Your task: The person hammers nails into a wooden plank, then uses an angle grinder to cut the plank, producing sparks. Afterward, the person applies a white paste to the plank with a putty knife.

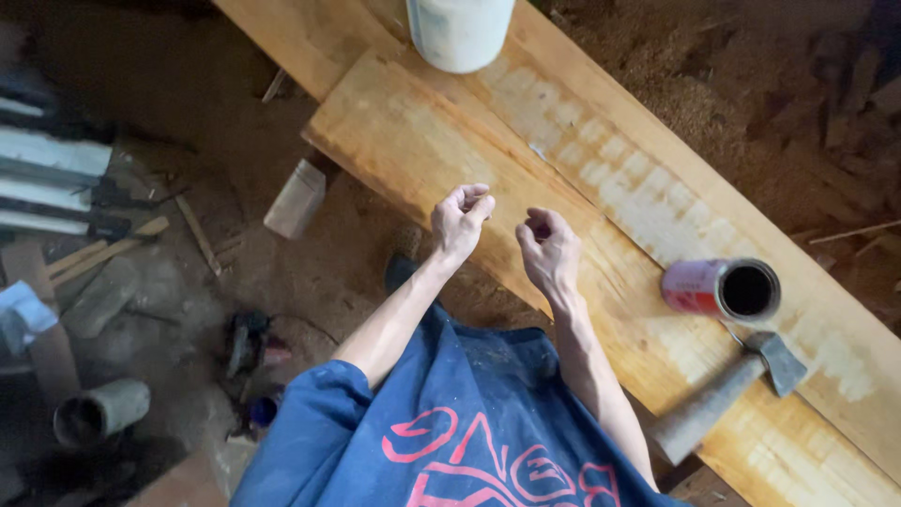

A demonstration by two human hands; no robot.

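Left hand: your left hand (459, 220) hangs over the near edge of the plank (601, 216), fingers curled in narrow; whether they pinch anything, you cannot tell.
Right hand: your right hand (548, 252) is just beside it, above the board, fingers bent loosely, holding nothing you can see.
Open room: bare wood runs left and far from your hands; the plank's end edge lies at far left.
Hatchet: the hatchet (727, 392) rests at near right.
Can: the red can (721, 288) lies on its side, mouth dark.
Bucket: the white bucket (460, 31) stands at the far end, contents hidden.
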